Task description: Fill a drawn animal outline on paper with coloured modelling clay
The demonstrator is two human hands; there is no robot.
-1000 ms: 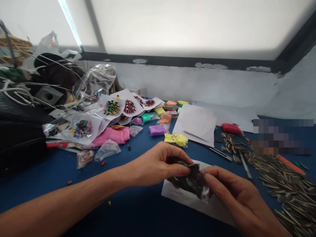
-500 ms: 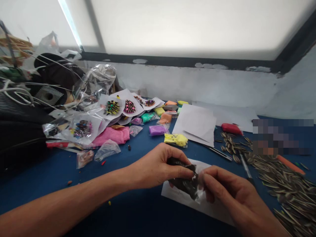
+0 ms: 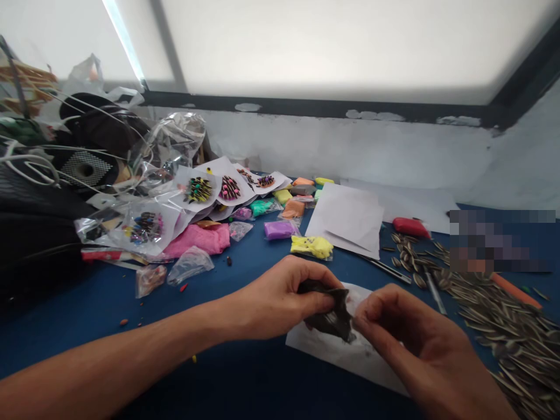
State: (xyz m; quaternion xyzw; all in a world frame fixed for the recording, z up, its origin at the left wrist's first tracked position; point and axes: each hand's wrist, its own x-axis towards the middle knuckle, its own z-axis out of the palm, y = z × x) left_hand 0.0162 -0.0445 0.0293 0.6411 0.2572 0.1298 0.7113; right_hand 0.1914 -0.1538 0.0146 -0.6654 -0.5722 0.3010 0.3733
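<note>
My left hand (image 3: 284, 297) is wrapped round a packet of dark clay (image 3: 332, 319) in shiny plastic, its thumb pressed on top. At the packet's right edge, the fingertips of my right hand (image 3: 406, 335) pinch together on what looks like the plastic; the exact grip is partly hidden. Beneath both hands lies a sheet of white paper (image 3: 315, 348) on the blue tabletop (image 3: 210, 367). Part of the packet is covered by my left fingers.
Sunflower seeds (image 3: 503, 315) spread over the right side, beside a pen (image 3: 433, 290). Farther back are a yellow clay packet (image 3: 311, 247), a purple one (image 3: 280, 230), a red one (image 3: 410, 227) and stacked paper (image 3: 345, 216). Decorated seed pieces (image 3: 199, 190) lie at left near black mesh (image 3: 30, 216).
My right hand has turned and shifted slightly at the packet's edge. The packet's right end has tilted a little, and my left thumb has drawn back slightly.
</note>
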